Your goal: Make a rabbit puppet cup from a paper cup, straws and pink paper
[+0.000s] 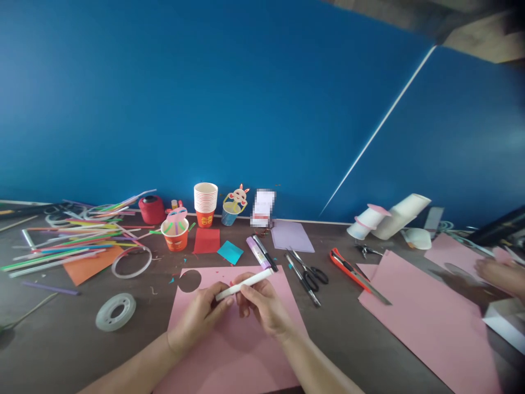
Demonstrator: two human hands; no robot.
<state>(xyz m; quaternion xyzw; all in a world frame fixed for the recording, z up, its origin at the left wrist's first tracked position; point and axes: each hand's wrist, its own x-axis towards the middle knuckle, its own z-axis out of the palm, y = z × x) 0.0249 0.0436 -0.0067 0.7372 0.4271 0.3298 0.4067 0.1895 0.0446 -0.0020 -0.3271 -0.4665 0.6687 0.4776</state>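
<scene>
We are gripping a white pen (251, 284) between both hands, over the upper part of a pink sheet (233, 350); our left hand (204, 313) is closing its thumb and fingers about the lower left end, while our right hand (262, 303) is pinching the barrel nearer its middle, the right end pointing up and away; we are not seeing clearly whether a cap is on. As for progress, one round hole is already showing near the sheet's top left corner, so we are judging one cut-out done; the rest of the sheet is lying whole, with no drawn line that we are able to make out, so any marking there is probably waiting; whether the pen is being opened or closed, we are not able to tell. Beyond the sheet, an orange cup (175, 241) and a blue cup (230, 215) are standing decorated, looking finished to us; the scissors (304, 265) and the knife (348, 268) are lying to the right, out of our hands; at far right another person's hand (498, 273) is reaching over pink paper.
</scene>
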